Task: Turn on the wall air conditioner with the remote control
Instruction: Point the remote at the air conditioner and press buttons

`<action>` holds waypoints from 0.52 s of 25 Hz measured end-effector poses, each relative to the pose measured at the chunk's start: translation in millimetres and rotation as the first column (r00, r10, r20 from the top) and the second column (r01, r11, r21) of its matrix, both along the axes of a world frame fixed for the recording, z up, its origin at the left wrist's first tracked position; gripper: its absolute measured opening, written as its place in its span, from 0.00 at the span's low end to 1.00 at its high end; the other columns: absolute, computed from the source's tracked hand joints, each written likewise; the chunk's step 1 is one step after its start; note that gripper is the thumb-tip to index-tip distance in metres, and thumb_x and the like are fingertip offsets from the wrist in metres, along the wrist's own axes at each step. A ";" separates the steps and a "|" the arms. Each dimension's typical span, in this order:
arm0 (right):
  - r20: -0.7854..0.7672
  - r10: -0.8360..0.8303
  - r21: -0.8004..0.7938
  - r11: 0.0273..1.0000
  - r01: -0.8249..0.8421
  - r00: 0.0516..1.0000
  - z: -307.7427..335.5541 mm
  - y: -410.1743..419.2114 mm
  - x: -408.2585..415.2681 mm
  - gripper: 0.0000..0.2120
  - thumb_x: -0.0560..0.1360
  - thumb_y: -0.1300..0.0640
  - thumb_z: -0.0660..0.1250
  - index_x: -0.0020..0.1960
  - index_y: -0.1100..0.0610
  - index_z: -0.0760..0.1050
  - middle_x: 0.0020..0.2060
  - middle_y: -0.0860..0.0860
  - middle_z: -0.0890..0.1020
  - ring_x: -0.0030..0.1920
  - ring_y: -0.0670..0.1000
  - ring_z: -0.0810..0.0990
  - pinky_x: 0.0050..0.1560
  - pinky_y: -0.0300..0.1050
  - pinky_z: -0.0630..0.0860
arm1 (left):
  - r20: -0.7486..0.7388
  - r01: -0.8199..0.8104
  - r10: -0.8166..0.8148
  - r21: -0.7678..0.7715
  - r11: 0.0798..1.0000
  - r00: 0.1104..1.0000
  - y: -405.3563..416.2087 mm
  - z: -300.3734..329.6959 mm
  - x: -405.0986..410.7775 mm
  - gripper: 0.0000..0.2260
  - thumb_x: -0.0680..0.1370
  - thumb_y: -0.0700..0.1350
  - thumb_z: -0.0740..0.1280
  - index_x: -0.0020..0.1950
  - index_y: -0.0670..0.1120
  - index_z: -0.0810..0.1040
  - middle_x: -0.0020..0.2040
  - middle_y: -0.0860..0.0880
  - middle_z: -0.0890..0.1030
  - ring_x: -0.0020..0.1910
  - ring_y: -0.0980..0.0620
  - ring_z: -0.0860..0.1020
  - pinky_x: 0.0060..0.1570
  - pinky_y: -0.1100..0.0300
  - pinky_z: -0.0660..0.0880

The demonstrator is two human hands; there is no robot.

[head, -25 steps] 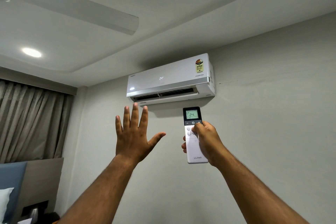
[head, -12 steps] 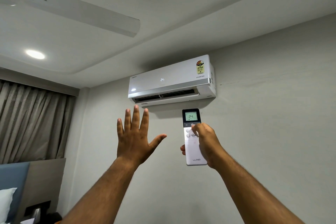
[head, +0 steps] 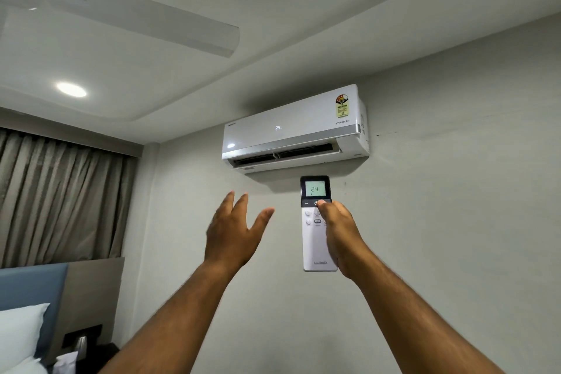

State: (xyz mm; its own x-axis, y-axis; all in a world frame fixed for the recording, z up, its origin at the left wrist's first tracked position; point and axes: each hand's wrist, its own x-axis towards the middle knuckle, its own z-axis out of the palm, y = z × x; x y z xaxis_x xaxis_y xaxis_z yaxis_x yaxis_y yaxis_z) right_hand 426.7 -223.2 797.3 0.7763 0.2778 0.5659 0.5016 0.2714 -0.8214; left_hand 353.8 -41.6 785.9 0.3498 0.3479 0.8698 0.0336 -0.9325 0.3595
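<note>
Holding the remote control (head: pixel 317 223) upright, the right hand (head: pixel 339 229) has its fingers curled around the remote's right edge and back, and the thumb (head: pixel 322 207) sits on the dark strip of buttons just under the little screen. That screen is lit and shows 24. The remote is white at the bottom and black at the top, with small round buttons in the middle, and it sits a little right of the middle of the view. Straight up at 12 o'clock from it, near but not touching, the wall air conditioner (head: pixel 293 130) hangs high on the grey wall (head: pixel 455 222). Its white front glows with 24, and the flap along its bottom is open, showing dark slots. A yellow sticker is on its right end. At 9 o'clock from the remote, the left hand (head: pixel 232 231) is lifted up with nothing in it, fingers spread loose and apart, a bit blurred. Far off at 10 o'clock, a white ceiling fan blade (head: pixel 145 24) and a round ceiling light (head: pixel 71 89) show. Grey curtains (head: pixel 60 200) hang at 9 o'clock. Down at 8 o'clock are a blue headboard (head: pixel 30 285) and a white pillow (head: pixel 18 334).
</note>
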 end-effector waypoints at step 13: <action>-0.034 0.459 -0.076 0.884 -0.461 0.888 -39.2 148.0 -96.0 0.08 0.81 0.47 0.57 0.49 0.49 0.72 0.40 0.52 0.80 0.37 0.51 0.78 0.39 0.44 0.74 | 0.282 0.441 -0.342 -0.500 0.745 0.897 41.7 -53.2 -120.2 0.09 0.79 0.50 0.67 0.42 0.55 0.85 0.38 0.51 0.87 0.35 0.52 0.85 0.27 0.61 0.78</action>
